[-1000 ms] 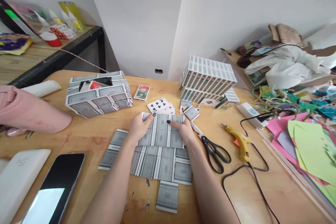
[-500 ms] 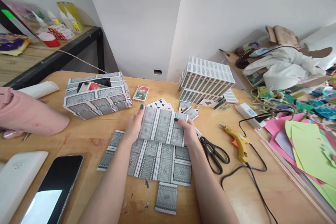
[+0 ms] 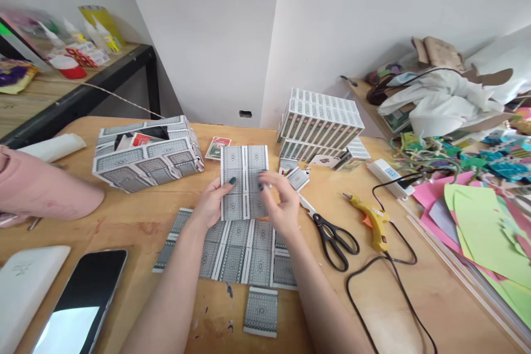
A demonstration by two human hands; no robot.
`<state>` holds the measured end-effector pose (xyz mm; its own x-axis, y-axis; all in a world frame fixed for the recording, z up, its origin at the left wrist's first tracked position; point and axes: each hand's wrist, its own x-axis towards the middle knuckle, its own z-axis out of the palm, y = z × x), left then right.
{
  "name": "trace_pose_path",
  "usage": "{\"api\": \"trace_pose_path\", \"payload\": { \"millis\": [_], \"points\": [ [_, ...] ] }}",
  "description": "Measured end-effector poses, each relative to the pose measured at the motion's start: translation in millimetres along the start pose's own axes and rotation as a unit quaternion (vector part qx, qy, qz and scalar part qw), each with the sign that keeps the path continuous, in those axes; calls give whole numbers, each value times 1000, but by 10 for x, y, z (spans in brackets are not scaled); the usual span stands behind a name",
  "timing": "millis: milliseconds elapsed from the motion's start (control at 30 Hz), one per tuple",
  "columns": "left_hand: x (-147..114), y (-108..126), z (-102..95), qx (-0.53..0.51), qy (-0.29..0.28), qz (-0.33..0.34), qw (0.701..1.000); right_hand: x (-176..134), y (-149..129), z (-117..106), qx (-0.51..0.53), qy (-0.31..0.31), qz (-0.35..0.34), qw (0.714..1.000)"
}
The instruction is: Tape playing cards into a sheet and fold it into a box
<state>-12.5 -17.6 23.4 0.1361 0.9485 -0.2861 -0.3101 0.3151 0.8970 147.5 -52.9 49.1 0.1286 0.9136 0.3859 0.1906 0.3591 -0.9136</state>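
My left hand (image 3: 209, 203) is closed on the lower left edge of a panel of joined playing cards (image 3: 234, 183), thumb on its front. Two columns of grey patterned card backs face me, held upright above the table. My right hand (image 3: 284, 204) is at the panel's right edge, fingers bent and apart, with dark-nailed fingertips over its face; whether they press on it I cannot tell. Below lies a wider sheet of joined cards (image 3: 234, 254), partly covered by my forearms. A separate square card piece (image 3: 261, 311) sits nearer to me.
Right of my hands are black-handled scissors (image 3: 334, 240) and a yellow glue gun (image 3: 375, 224) with its cord. Stacked card boxes (image 3: 323, 121) stand behind. A card-covered box (image 3: 147, 155), a pink bottle (image 3: 53, 191) and a phone (image 3: 83, 298) are on the left.
The panel now stands more upright and shows two columns instead of three. My right hand has shifted left and loosened from its grip on the right edge. The view has turned slightly right.
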Motion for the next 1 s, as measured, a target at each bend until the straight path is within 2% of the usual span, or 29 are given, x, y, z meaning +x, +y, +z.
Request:
{"api": "trace_pose_path", "payload": {
  "millis": [33,67,100,167,233,367,533,867,1000],
  "points": [
    [13,-13,-2,13,-1,6,1000,15,52,-11,-4,72,36,997],
    [24,-26,2,30,-2,17,999,29,104,-17,0,112,78,991],
    [34,-38,12,50,-2,34,998,38,153,-13,14,117,124,985],
    [48,-64,44,103,-2,71,992,31,239,23,60,60,196,977],
    [54,-93,83,167,15,109,980,-4,306,87,89,12,221,971],
    [44,-141,157,275,73,146,947,-74,384,187,48,38,220,974],
    [21,-166,223,342,97,160,921,-70,379,183,25,66,209,975],
    [15,-215,264,387,118,177,897,-58,374,197,-1,68,201,977],
    [28,-213,268,376,126,167,903,-53,380,189,24,72,200,977]
  ]
}}
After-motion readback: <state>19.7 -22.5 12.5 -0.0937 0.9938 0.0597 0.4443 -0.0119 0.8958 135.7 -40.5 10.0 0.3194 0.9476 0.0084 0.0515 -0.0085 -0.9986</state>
